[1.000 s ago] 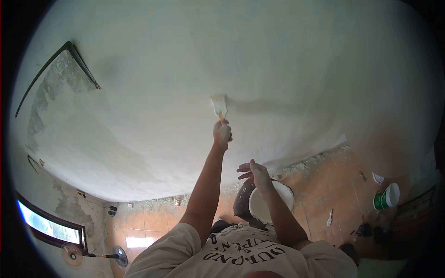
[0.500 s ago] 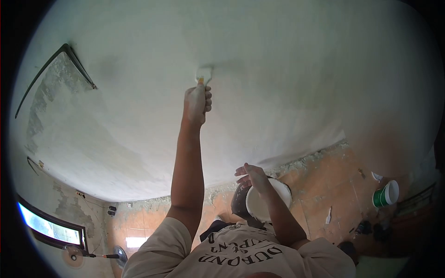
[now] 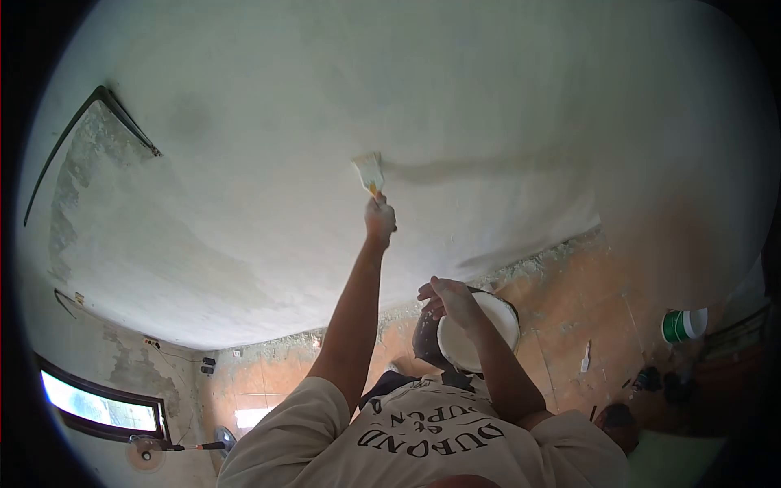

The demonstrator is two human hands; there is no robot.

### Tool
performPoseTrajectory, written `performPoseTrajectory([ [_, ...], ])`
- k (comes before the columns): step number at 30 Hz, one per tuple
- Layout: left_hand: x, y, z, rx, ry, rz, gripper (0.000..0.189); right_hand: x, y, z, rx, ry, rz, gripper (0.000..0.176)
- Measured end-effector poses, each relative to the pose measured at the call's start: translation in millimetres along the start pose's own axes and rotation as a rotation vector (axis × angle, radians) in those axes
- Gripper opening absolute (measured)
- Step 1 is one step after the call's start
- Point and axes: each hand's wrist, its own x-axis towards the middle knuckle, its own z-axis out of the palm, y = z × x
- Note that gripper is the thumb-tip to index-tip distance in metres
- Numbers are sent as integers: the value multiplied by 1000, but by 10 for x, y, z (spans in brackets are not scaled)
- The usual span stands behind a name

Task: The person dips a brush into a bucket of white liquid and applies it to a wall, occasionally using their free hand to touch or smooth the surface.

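My left hand [image 3: 380,221] is wrapped round the handle of a flat paintbrush [image 3: 369,172], bristles pointing up. The brush lies close against a pale, whitish wall [image 3: 268,236], its shadow stretching to the right. White residue coats my left fingers. Lower down, my right hand [image 3: 455,301] hangs with fingers loosely bent and apart, holding nothing. It overlaps the edge of a dark bucket [image 3: 427,337] with a round white top [image 3: 486,332], standing at the foot of the wall.
Orange floor tiles [image 3: 553,293] run along the wall's rough base. To the right lie another brush [image 3: 586,356] and a green-and-white bucket [image 3: 675,325]. A fan [image 3: 146,452] and a window [image 3: 102,403] are at lower left. A dark cable [image 3: 61,146] hangs from the wall.
My left hand and the brush have moved down and to the right along the wall. The brush's shadow has lengthened. My right hand stays near the bucket.
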Motion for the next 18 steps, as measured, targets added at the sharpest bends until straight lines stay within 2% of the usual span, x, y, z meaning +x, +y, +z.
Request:
performPoseTrajectory([
  [3, -188, -332, -8, -152, -114, -246, 31, -81, -37, 11, -8, 43, 8, 47],
  [7, -318, -241, 18, -138, -126, -324, 38, -157, -74, -30, -30, 51, -27, 45],
  [11, -178, 691, -61, -168, -80, -135, 45, -150, -87, -43, -51, 55, -24, 45],
  [15, -206, 1703, -213, -304, -178, 3, 38, -173, -143, -46, -57, 54, -32, 46],
  [18, -334, 2122, -300, -399, -240, 92, 33, -191, -181, -33, -57, 77, -19, 45],
])
